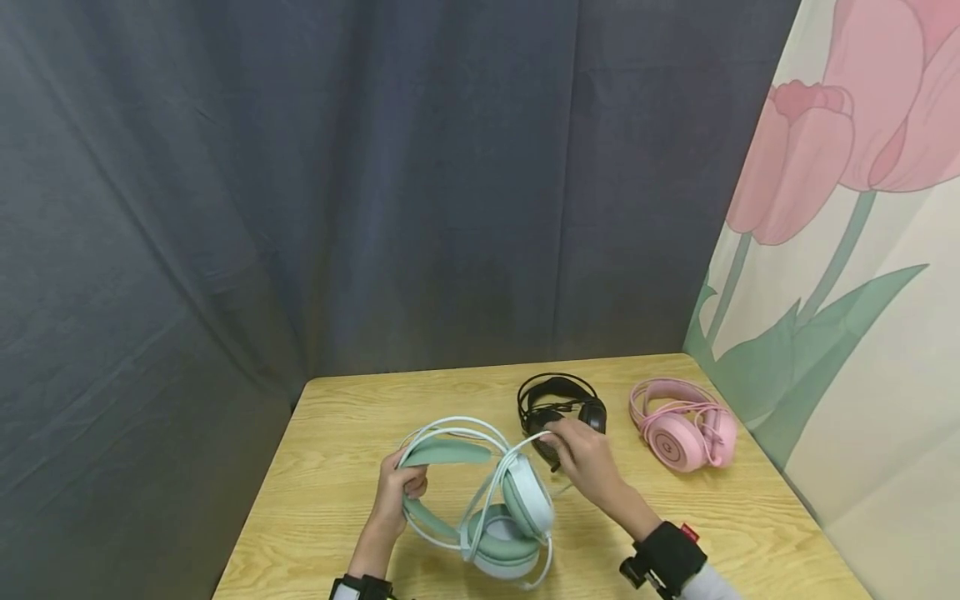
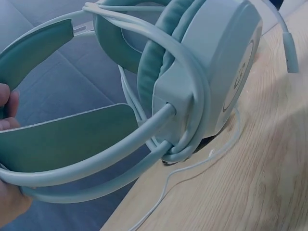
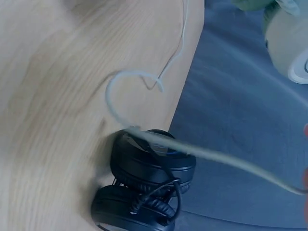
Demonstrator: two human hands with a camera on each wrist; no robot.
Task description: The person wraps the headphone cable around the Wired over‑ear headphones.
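Observation:
A mint-green and white headset point(image 1: 531, 497) is held up over the table, its ear cups toward the right. My left hand point(image 1: 392, 493) grips its padded headband at the left side. Loops of its pale cable point(image 2: 192, 91) wrap round the headband and ear cup in the left wrist view, where a microphone boom point(image 2: 290, 54) also sticks out. With thumb and fingers my right hand point(image 1: 588, 465) pinches the cable above the ear cups. From there a loose stretch of cable point(image 3: 211, 155) curls down to the table in the right wrist view.
Just behind my right hand lies a black headset point(image 1: 557, 387), partly hidden by it. A pink headset point(image 1: 675, 442) with its cable bundled rests farther right. The wooden table point(image 1: 322, 467) meets a dark curtain point(image 1: 450, 208) at the back and a tulip-patterned cloth point(image 1: 885, 400) at right.

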